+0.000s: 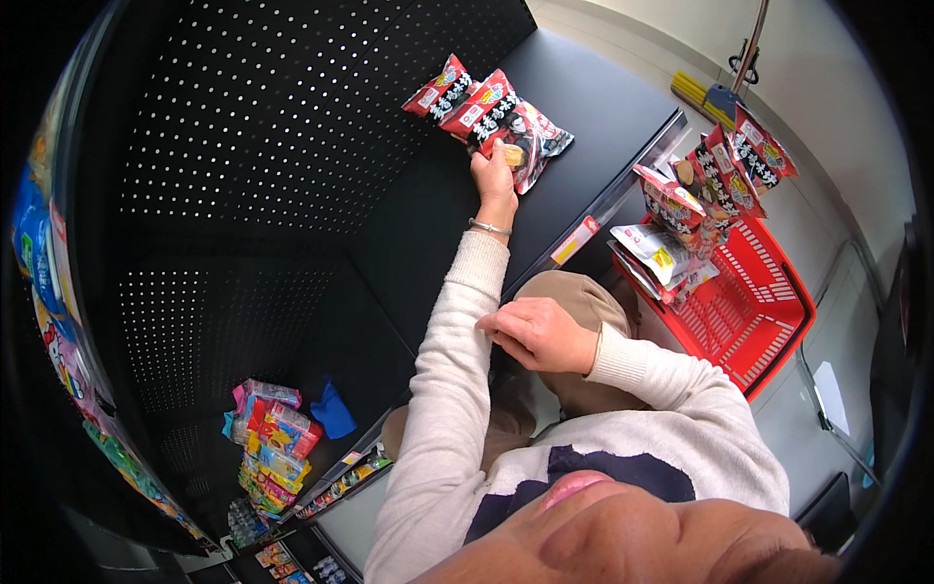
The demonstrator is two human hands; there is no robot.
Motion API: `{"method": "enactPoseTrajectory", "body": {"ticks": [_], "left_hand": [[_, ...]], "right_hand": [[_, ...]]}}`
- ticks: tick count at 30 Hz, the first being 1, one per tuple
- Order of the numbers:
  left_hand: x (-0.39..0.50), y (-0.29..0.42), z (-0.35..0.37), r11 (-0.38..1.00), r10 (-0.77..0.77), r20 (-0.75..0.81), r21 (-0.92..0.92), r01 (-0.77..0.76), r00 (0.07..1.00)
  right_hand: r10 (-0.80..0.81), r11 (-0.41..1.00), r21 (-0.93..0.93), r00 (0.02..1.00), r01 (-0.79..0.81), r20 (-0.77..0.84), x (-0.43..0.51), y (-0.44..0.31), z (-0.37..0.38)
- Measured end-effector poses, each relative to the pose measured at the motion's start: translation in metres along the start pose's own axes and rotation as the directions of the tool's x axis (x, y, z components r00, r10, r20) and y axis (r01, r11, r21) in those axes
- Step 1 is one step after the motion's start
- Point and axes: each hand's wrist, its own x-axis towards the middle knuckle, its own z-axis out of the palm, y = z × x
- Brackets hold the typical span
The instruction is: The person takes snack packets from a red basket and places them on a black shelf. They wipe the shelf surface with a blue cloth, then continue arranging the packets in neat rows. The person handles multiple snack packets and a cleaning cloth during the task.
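My left hand [494,175] reaches onto a dark metal shelf board [569,95], its thumb on top of a red and black snack bag [503,120]. Directly behind that bag lies another matching snack bag [443,89], the two overlapping against the perforated back panel. My right hand [543,334] is curled in front of my body, above my knee, with its fingertips beside the left sleeve; no object shows in it. A red plastic shopping basket [755,314] stands on the floor at the right, with several similar red snack bags [719,175] and a white-faced bag [653,248] at its far end.
A price tag [575,239] sits on the shelf's front rail. Colourful packets [277,445] and a blue item [333,412] lie on the shelving at lower left. More packaged goods [44,248] line the left rim. A pole with a yellow and grey base [704,97] stands beyond the shelf.
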Motion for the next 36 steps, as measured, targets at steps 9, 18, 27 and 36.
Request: {"method": "enactPoseTrajectory", "body": {"ticks": [9,18,27,36], "left_hand": [[-0.056,0.036,0.011,0.262,0.629,0.32,0.771,-0.581,0.708],[-0.03,0.033,0.032,-0.313,0.233,0.75,0.661,-0.683,0.619],[-0.029,0.028,0.029,-0.289,0.211,0.737,0.675,-0.679,0.642],[-0.113,0.087,-0.027,0.007,0.34,0.694,0.673,-0.739,0.635]], "right_hand": [[-0.033,0.995,0.086,0.995,0.041,-0.09,0.002,0.004,0.001],[-0.009,0.998,0.066,0.999,0.012,-0.038,0.0,0.004,-0.003],[-0.009,0.998,0.058,0.997,0.013,-0.07,-0.001,0.002,0.0],[-0.028,1.0,-0.004,0.986,0.028,-0.163,-0.01,0.0,0.004]]}}
